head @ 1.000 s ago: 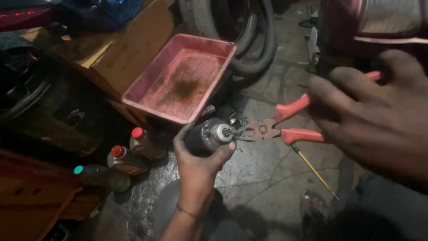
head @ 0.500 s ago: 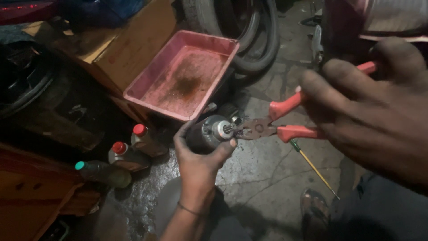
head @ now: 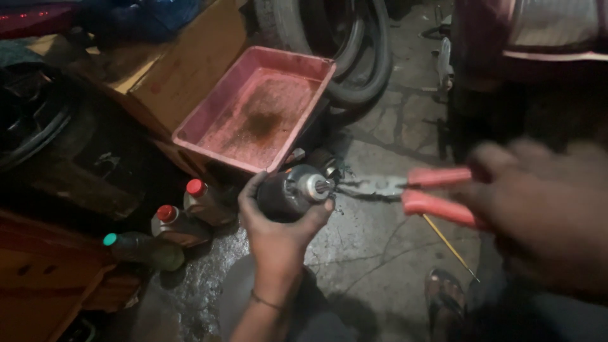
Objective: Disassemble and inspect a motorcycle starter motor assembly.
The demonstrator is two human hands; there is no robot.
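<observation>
Left hand [head: 278, 231] wraps dark cylindrical motor part [head: 288, 193]; blurred right hand [head: 538, 215] clenches red-handled pliers [head: 405, 193], tips at its shaft.

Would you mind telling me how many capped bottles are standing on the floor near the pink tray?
3: two red-capped bottles sit side by side below the pink tray, and a green-capped bottle lies further left. Others may be hidden in the dark clutter.

This is a vehicle repair workshop with a stained, cracked concrete floor [head: 380, 253]. Rubber tyres [head: 354, 57] lean at the far side, a grimy pink tray [head: 253, 111] sits on cardboard boxes [head: 177, 76], and oil bottles [head: 183, 215] stand near left.
</observation>
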